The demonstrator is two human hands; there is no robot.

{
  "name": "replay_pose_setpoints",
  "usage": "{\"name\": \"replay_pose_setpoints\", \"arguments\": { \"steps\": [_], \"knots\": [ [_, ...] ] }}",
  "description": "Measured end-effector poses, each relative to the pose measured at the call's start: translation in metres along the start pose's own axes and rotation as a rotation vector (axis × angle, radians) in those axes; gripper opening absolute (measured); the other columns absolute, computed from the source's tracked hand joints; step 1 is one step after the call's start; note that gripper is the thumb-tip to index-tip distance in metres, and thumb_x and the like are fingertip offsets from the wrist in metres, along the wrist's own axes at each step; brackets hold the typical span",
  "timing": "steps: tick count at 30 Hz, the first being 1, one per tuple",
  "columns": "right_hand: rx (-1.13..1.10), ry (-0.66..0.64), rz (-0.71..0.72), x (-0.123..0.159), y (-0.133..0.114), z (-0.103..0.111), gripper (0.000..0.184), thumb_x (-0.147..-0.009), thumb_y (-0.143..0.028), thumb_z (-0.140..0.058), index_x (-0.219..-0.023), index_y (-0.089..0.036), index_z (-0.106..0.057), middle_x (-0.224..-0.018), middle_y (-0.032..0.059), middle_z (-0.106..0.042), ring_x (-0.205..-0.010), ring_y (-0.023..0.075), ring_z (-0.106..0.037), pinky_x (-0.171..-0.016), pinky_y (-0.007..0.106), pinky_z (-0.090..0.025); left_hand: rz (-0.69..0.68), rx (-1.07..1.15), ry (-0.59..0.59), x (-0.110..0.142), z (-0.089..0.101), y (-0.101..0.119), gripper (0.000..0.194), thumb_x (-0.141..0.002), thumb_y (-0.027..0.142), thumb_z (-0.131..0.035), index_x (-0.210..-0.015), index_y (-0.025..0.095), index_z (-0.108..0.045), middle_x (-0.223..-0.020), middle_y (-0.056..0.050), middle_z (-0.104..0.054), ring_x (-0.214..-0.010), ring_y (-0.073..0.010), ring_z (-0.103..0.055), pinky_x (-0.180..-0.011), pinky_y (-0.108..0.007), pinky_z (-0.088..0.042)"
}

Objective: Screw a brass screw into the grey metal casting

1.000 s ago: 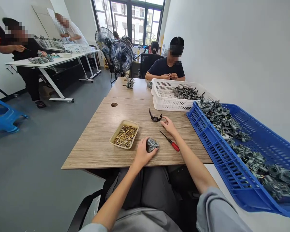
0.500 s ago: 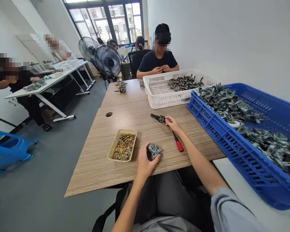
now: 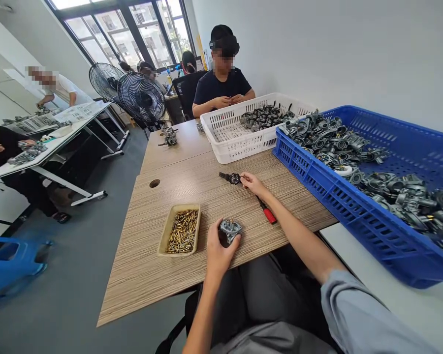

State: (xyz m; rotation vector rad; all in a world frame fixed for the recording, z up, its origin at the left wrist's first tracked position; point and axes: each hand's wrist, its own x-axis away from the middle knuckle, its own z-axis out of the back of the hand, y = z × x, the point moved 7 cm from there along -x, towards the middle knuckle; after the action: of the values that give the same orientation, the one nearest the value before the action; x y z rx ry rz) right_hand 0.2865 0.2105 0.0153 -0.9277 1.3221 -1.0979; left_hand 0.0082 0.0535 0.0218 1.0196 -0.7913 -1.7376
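the small grey cast-metal carburettor body (image 3: 230,229) sits near the desk's front edge, cupped in our left hand (image 3: 217,250), fingers curled around its left side. we judge it dense, stiff and knobbly, best gripped across its flat flanks. our right hand (image 3: 252,183) reaches toward mid-desk, fingertips pinching the black wristwatch (image 3: 233,178), loosely half closed. just beside that wrist lies the red-handled screwdriver (image 3: 266,212). the tan tray of brass screws (image 3: 180,231) lies left; the blue plastic crate (image 3: 339,206) overhangs the right edge.
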Motion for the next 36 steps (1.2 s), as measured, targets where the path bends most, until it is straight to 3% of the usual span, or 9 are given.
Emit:
{"name": "replay_pose_setpoints", "arguments": {
  "steps": [10, 15, 22, 25, 28, 32, 36],
  "knots": [
    [0.047, 0.026, -0.002, -0.002, 0.007, 0.002, 0.051, -0.086, -0.076, -0.073, -0.094, -0.026, -0.062, -0.077, -0.003, -0.053, -0.07, 0.0177, -0.052, -0.068, 0.032, -0.048, -0.008, -0.011, -0.008, 0.0, 0.0, 0.001, 0.064, -0.092, 0.042, -0.085, -0.15, 0.025, -0.061, -0.141, -0.014, -0.071, -0.131, -0.0325, -0.07, -0.115, -0.052, -0.057],
    [0.126, 0.093, 0.002, -0.002, 0.01, 0.002, 0.04, -0.088, -0.065, -0.073, -0.098, -0.027, -0.065, -0.073, -0.0028, -0.053, -0.07, 0.02, -0.053, -0.069, 0.034, -0.049, -0.013, -0.019, -0.01, 0.0, -0.001, 0.0, 0.065, -0.092, 0.041, -0.085, -0.15, 0.025, -0.06, -0.141, -0.014, -0.07, -0.132, -0.033, -0.069, -0.116, -0.053, -0.056],
    [0.284, 0.18, 0.075, 0.012, -0.012, 0.006, 0.039, -0.092, -0.044, -0.071, -0.124, -0.024, -0.072, -0.106, 0.0099, -0.072, -0.098, 0.028, -0.066, -0.091, 0.043, -0.058, -0.038, -0.079, 0.041, 0.0, -0.001, 0.004, 0.063, -0.093, 0.041, -0.084, -0.149, 0.024, -0.06, -0.137, -0.014, -0.069, -0.131, -0.0333, -0.067, -0.116, -0.052, -0.055],
    [0.498, 0.256, 0.18, 0.031, -0.033, 0.011, 0.04, -0.098, -0.04, -0.063, -0.133, -0.022, -0.07, -0.111, 0.0132, -0.071, -0.105, 0.0311, -0.067, -0.103, 0.049, -0.056, 0.003, -0.14, 0.09, 0.0, 0.001, 0.005, 0.064, -0.091, 0.043, -0.087, -0.146, 0.025, -0.061, -0.135, -0.014, -0.065, -0.132, -0.0349, -0.065, -0.118, -0.054, -0.054],
    [0.724, 0.162, 0.229, 0.06, -0.045, 0.007, 0.045, -0.103, -0.041, -0.06, -0.141, -0.02, -0.068, -0.118, 0.0158, -0.071, -0.112, 0.0339, -0.067, -0.11, 0.052, -0.052, 0.026, -0.158, 0.127, 0.001, 0.002, 0.006, 0.07, -0.088, 0.046, -0.092, -0.146, 0.024, -0.06, -0.14, -0.015, -0.06, -0.135, -0.0361, -0.062, -0.119, -0.054, -0.053],
    [0.99, 0.045, 0.167, 0.113, -0.048, 0.012, 0.061, -0.103, -0.052, -0.064, -0.156, -0.022, -0.059, -0.14, 0.0197, -0.067, -0.127, 0.0395, -0.063, -0.112, 0.054, -0.05, -0.011, -0.183, 0.118, 0.001, -0.001, 0.007, 0.079, -0.084, 0.049, -0.095, -0.151, 0.026, -0.058, -0.144, -0.015, -0.059, -0.139, -0.0381, -0.06, -0.121, -0.055, -0.051],
    [1.19, 0.021, 0.127, 0.164, -0.044, 0.028, 0.069, -0.102, -0.059, -0.064, -0.16, -0.022, -0.055, -0.144, 0.0202, -0.067, -0.129, 0.0418, -0.061, -0.108, 0.055, -0.051, -0.061, -0.24, 0.081, 0.003, -0.008, 0.008, 0.089, -0.084, 0.046, -0.093, -0.16, 0.026, -0.051, -0.15, -0.017, -0.062, -0.138, -0.0394, -0.06, -0.121, -0.056, -0.049]
  ]
}}
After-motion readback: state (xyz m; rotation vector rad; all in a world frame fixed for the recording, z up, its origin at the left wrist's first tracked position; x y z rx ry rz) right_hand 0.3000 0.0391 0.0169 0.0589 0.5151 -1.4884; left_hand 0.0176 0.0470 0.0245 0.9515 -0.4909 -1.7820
